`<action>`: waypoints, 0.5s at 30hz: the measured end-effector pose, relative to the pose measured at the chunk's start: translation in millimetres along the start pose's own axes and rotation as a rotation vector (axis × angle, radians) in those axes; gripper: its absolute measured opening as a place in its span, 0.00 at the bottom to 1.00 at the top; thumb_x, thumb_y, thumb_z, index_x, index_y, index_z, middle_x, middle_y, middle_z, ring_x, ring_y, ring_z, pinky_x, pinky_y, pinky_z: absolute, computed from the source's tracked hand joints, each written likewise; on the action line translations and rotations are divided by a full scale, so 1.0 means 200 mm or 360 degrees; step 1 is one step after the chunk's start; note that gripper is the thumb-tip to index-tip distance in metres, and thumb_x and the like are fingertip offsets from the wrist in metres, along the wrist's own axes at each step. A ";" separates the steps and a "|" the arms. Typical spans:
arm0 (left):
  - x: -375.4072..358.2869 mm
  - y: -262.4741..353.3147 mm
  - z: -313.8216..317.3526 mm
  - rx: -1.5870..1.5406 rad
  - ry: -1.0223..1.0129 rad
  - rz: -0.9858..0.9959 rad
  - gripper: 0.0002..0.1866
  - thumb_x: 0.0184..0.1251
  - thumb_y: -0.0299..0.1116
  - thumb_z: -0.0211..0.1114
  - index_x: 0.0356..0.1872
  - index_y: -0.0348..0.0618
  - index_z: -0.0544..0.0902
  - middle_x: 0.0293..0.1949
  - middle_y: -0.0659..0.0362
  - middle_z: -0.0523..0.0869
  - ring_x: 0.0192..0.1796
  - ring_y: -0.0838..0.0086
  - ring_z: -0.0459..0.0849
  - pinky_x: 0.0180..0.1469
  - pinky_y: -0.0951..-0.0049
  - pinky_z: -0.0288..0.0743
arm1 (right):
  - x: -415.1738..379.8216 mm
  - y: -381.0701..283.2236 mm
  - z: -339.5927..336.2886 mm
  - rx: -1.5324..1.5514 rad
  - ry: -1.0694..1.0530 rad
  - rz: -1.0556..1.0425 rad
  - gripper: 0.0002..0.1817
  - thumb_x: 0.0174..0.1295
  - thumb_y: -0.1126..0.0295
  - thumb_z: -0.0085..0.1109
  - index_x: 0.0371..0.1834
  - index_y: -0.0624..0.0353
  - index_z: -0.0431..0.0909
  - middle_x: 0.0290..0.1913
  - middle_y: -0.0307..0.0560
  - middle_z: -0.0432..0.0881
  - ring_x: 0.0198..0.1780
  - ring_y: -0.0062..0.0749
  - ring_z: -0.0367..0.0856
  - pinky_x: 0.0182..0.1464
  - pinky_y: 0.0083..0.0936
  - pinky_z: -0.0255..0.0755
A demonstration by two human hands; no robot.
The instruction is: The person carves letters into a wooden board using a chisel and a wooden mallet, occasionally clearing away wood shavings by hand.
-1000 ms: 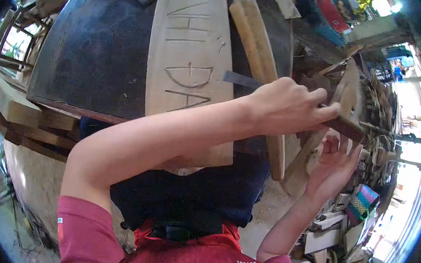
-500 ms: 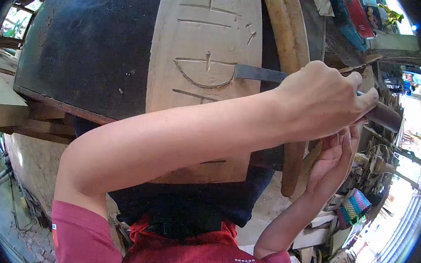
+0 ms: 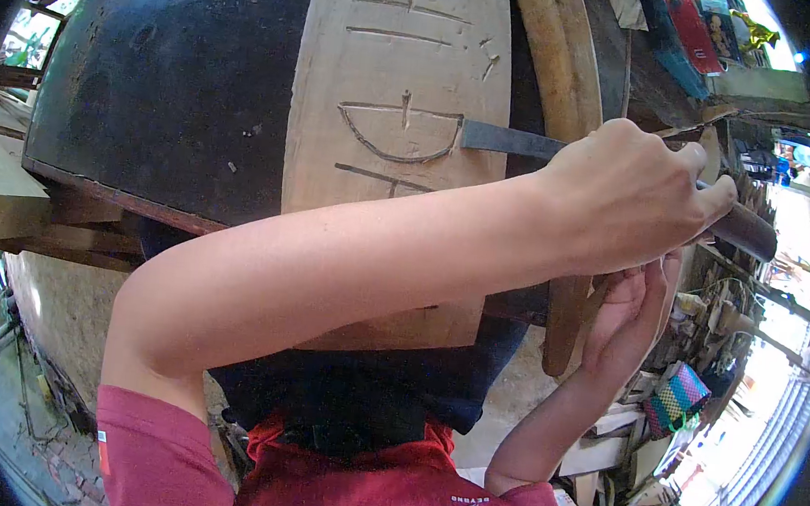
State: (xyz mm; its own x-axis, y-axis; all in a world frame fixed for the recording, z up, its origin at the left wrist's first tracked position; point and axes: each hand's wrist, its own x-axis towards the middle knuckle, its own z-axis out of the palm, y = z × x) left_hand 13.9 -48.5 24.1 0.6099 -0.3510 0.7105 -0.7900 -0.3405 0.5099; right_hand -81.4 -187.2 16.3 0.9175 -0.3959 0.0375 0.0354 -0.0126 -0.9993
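Dark tabletop [image 3: 161, 91]; chisel [image 3: 514, 141] now at carved D [image 3: 404, 120].

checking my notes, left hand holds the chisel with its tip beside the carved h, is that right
Wrong letter: the head view shows the left hand holding the chisel with its tip beside the carved D.

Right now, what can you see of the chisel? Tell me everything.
The chisel has a flat, straight grey blade, apparently metal, and a thick dark handle, material unclear. It extends crosswise over the pale board, its squared tip beside one end of a carved curve. The left hand grips it, hiding its middle. The right hand is just below; any contact is hidden.
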 end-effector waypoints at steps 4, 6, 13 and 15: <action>0.00 -0.01 0.00 -0.0028 0.0019 0.0006 0.14 0.67 0.35 0.61 0.49 0.40 0.82 0.34 0.49 0.85 0.32 0.58 0.91 0.27 0.62 0.83 | -0.01 0.02 -0.02 0.0015 0.0011 0.0075 0.37 0.67 0.64 0.60 0.74 0.67 0.56 0.70 0.55 0.67 0.70 0.41 0.70 0.71 0.40 0.64; 0.00 -0.01 0.00 -0.0028 0.0032 0.0008 0.14 0.67 0.35 0.61 0.49 0.41 0.82 0.34 0.49 0.85 0.32 0.58 0.91 0.27 0.62 0.83 | -0.03 0.02 -0.02 0.0065 -0.0022 0.0095 0.37 0.67 0.65 0.59 0.75 0.67 0.54 0.71 0.56 0.67 0.71 0.42 0.69 0.72 0.41 0.63; -0.01 -0.01 -0.01 -0.0035 -0.0010 0.0006 0.14 0.66 0.36 0.61 0.49 0.41 0.82 0.34 0.48 0.86 0.32 0.58 0.91 0.27 0.62 0.83 | -0.03 0.01 0.04 0.0028 -0.0071 0.0072 0.35 0.69 0.66 0.56 0.76 0.65 0.55 0.72 0.55 0.67 0.72 0.41 0.69 0.74 0.38 0.62; -0.01 -0.01 -0.01 -0.0063 -0.0005 0.0005 0.14 0.66 0.36 0.61 0.49 0.41 0.82 0.34 0.48 0.86 0.32 0.58 0.91 0.27 0.62 0.83 | -0.03 0.04 0.01 -0.0032 -0.0030 0.0067 0.32 0.73 0.64 0.53 0.76 0.65 0.58 0.73 0.53 0.68 0.71 0.39 0.71 0.73 0.38 0.64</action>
State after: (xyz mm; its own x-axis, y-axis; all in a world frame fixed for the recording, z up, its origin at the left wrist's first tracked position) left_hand 14.1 -45.8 23.5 0.6073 -0.3550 0.7107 -0.7939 -0.3048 0.5262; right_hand -86.4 -182.5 7.7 0.9253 -0.3793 -0.0048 -0.0114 -0.0150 -0.9998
